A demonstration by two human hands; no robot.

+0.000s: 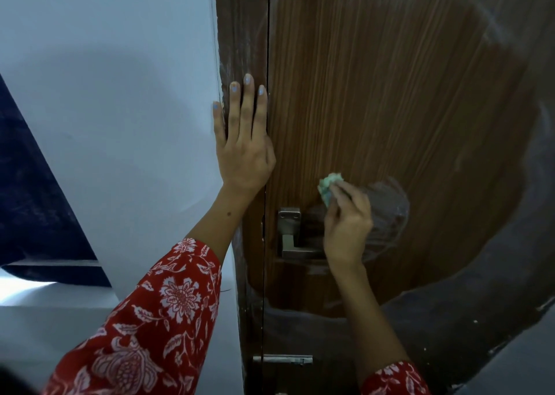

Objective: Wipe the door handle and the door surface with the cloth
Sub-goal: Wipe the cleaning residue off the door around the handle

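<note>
A brown wood-grain door (390, 94) fills the right half of the head view, with pale smears and a cloudy wiped patch to the right of the handle. The silver lever handle (289, 234) sits on a square plate near the door's left edge, its lever partly hidden behind my right hand. My right hand (348, 223) pinches a small crumpled green cloth (329, 184) and holds it against the door just above the handle. My left hand (244, 136) lies flat with straight fingers on the door frame (240, 34), beside the gap.
A white wall (120, 94) stands left of the frame, with a dark blue panel (39, 199) at the far left. A small metal latch (282, 359) sits low on the door. Dark shadow covers the door's lower right.
</note>
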